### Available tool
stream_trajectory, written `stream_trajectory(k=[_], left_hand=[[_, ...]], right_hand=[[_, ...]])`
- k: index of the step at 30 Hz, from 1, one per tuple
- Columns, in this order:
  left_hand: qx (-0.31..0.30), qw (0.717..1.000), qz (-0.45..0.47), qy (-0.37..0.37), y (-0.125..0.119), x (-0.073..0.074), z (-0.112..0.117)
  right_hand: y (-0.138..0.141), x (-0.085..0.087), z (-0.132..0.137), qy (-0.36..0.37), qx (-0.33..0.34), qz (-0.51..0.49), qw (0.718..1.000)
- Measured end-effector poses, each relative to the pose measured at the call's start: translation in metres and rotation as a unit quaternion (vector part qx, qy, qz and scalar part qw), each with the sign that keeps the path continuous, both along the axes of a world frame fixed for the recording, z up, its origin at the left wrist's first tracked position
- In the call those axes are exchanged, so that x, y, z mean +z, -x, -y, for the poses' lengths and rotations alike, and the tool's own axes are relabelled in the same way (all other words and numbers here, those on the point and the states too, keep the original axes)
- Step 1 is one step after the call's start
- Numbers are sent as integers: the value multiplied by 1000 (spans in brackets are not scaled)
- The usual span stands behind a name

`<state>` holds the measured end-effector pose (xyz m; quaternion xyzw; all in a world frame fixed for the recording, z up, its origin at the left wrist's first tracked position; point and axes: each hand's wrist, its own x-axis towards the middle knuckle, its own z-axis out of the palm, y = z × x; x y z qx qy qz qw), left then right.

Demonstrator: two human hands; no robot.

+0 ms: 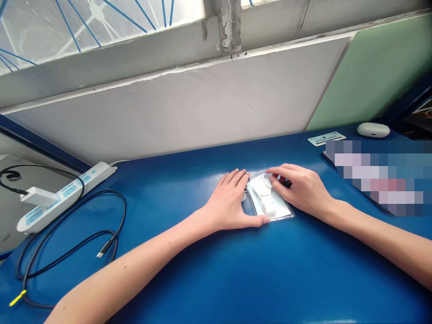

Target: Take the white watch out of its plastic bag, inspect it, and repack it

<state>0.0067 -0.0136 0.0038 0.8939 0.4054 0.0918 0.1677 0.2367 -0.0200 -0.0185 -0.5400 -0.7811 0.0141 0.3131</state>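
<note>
A clear plastic packet [275, 204] lies on the blue table, with a pale card and a whitish, shiny item inside that I cannot make out. My left hand [229, 200] rests flat at the packet's left side, fingers stretched out and thumb tip touching its lower edge. A small round pale thing [244, 197] partly shows between that hand and the packet. At the packet's upper right, my right hand [300, 186] has thumb and fingertips closed together on its edge. Something dark shows under the right hand's curled fingers, mostly hidden.
On the left, a white power strip [72, 191] carries a charger plug [38, 196] and a looped black cable [123, 211]. A card [326, 138] and a white earbud case [373, 130] lie at the back right, near a blurred-out phone-like slab [374, 180]. A wall panel [189, 112] borders the table.
</note>
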Motion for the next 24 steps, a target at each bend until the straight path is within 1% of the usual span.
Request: stream_trajectory(k=[3,5,9,11,15,17,24], left_hand=[[4,1000,-12,23,5,4,-8],[-11,999,-19,30,9,6,-14],[-36,999,-15,22,14,4,-21],[-36,999,-13,17,15,2,-21],[-34,999,-9,7,13,-1,-20],[-30,1000,-5,0,12,-1,-19],[-28,1000,-5,-5,12,-1,-18]], right_hand=[[-1,1,0,-7,31,-5,999],[-3,1,-1,-1,72,6,997],[-11,2,-4,60,178,69,980],[-15,2,-5,96,202,93,970],[-24,6,-8,157,216,98,959],[-26,8,-10,177,220,93,955],[-29,8,-11,200,212,106,951]])
